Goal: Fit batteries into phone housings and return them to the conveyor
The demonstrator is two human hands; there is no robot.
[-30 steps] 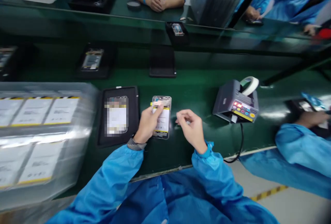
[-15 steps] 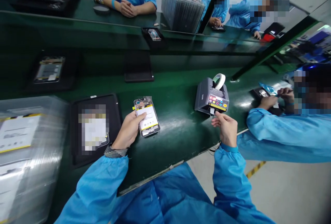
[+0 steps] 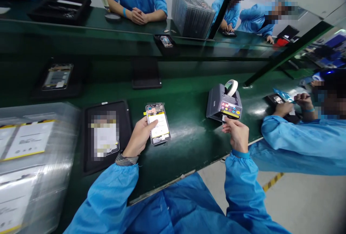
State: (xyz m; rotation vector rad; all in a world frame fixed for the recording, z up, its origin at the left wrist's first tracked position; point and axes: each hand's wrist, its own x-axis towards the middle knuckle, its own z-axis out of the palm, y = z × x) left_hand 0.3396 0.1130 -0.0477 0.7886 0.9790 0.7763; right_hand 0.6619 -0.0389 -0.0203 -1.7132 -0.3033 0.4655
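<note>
My left hand is closed around an opened phone, its thumb lying over the white battery. The phone's inner side faces up, with a yellow tab at its upper left edge. On the bench to the right stands a grey tape dispenser with coloured buttons and a roll of white tape on top. At the dispenser's front, my right hand pinches a short white piece of tape. Left of the phone, a black tray holds another opened phone, partly blurred out.
Clear plastic trays of batteries are at the lower left. Farther back lie a black tray with a phone and a flat black tray. A green post rises behind the dispenser. A co-worker's sleeve is close on the right.
The view has shifted slightly, so the bench items sit a little farther right. My left hand still holds the phone; my right fingers remain at the dispenser's front with the tape.
</note>
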